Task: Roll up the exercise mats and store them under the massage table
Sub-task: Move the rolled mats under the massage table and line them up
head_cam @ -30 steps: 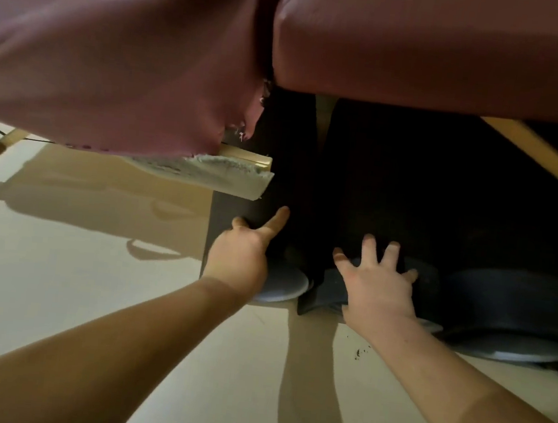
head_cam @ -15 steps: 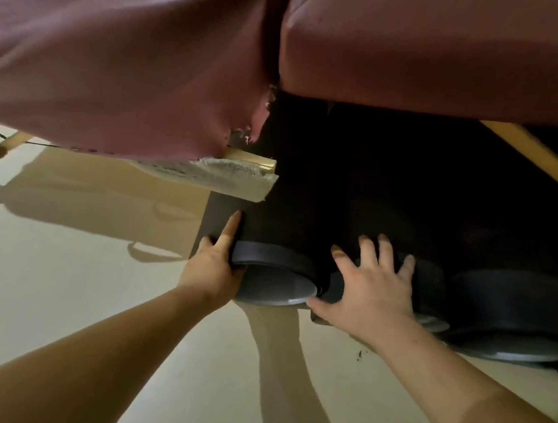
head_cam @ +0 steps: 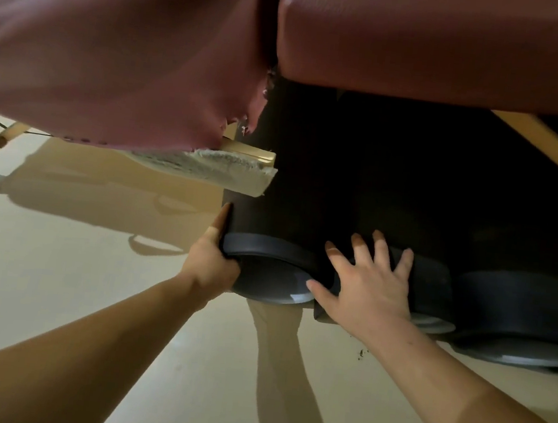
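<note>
Rolled mats are lying side by side on the floor [head_cam: 55, 291] beneath the massage table [head_cam: 443, 39], three dark rolls with their near ends showing just under its maroon edge. We are working on the leftmost roll [head_cam: 271, 272]. A second ago our left hand [head_cam: 212, 263] was resting on top of this roll with the thumb raised. Now it is lying flat against the roll's outer left side, one finger running straight up the flank and the heel of the hand sitting at the rim. We cannot see the thumb, so we are calling the hand open and pressing rather than gripping.

Our right hand [head_cam: 369, 286] is hardly shifting. It is open, fingers spread, and bearing down where the leftmost roll is touching the middle roll [head_cam: 434, 296]. The right roll [head_cam: 517, 322] is sitting untouched beside them.

The move to the flank suggests we are squaring this roll up and nudging it against its neighbour, so storing looks nearly finished. Above the left hand, torn foam [head_cam: 206, 166] is hanging from the ripped cover, near enough that it might snag a roll being lifted.
</note>
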`<state>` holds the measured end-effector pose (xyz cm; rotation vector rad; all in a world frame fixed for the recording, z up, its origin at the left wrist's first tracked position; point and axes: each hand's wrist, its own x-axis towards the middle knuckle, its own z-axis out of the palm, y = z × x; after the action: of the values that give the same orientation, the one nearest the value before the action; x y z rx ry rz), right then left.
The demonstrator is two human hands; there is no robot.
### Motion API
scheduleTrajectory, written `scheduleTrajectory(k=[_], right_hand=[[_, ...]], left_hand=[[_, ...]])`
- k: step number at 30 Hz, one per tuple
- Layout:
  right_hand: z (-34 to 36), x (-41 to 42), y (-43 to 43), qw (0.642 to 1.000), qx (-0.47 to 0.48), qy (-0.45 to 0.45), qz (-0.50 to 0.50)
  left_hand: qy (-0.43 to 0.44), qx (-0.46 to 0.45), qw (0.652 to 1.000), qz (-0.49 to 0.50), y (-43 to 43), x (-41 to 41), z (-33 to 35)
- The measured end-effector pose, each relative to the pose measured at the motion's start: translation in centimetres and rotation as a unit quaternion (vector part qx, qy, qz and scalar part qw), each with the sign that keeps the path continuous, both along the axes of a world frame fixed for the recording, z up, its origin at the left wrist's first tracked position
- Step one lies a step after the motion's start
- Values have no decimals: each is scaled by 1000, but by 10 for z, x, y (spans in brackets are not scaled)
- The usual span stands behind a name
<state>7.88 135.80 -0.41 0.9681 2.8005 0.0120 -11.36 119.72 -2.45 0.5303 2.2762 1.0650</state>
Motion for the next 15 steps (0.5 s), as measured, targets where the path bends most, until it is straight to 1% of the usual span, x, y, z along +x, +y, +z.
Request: scheduleTrajectory(k=[4, 6, 9, 12, 15], right_hand=[[-4, 1, 0, 999, 12, 31, 2], [-7, 1, -2, 1000, 14, 25, 9], [-10, 0, -4, 1000, 10, 25, 4], [-5, 0, -4, 998, 4, 62, -9], [-1, -2, -11, 992, 8, 113, 47]], left_hand=[[-94, 75, 993, 20, -8, -4, 8], [-110, 71, 991, 12, -8, 1, 10], [-41, 13, 999, -15, 1, 15, 11], [21, -46, 997, -57, 5, 18, 12], [45, -101, 989, -93, 2, 14, 13]])
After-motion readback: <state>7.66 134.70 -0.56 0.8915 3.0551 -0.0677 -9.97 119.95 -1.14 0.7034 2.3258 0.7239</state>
